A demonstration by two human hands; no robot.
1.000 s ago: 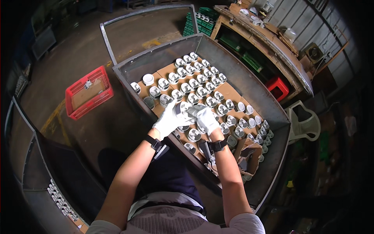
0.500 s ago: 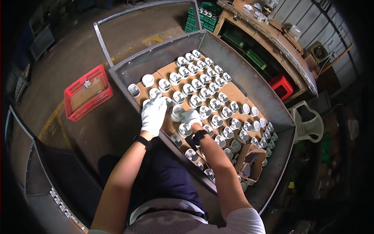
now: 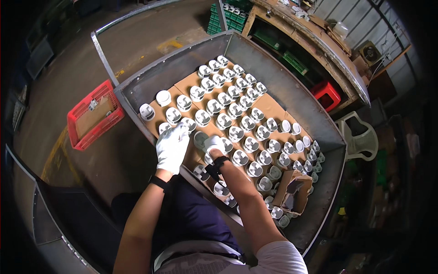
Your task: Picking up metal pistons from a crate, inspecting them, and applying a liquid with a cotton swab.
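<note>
Many silvery metal pistons [image 3: 212, 107] stand in rows on brown cardboard [image 3: 269, 108] inside a large grey metal bin [image 3: 255, 54]. My left hand [image 3: 172, 148], in a white glove, is at the bin's near left side. Its fingers are closed around the edge of a piston [image 3: 189, 123]. To its right, my gloved right hand [image 3: 214, 144] grips another piston [image 3: 200, 139], its fingers bent against that piston's side. The gloves partly cover both pistons. One piston [image 3: 163, 97] near the left wall shows a flat, plain round face upward.
A torn cardboard box [image 3: 293, 192] sits among pistons at the bin's right. Left of the bin, a red plastic crate [image 3: 96, 114] rests on the floor. Beyond the right wall are a wooden workbench [image 3: 315, 41], a red stool [image 3: 326, 95] and a pale plastic chair [image 3: 359, 137].
The whole view has shifted slightly, moving the bin's far end up and left. Both hands stay at the same two pistons; my left hand has drawn slightly toward me.
</note>
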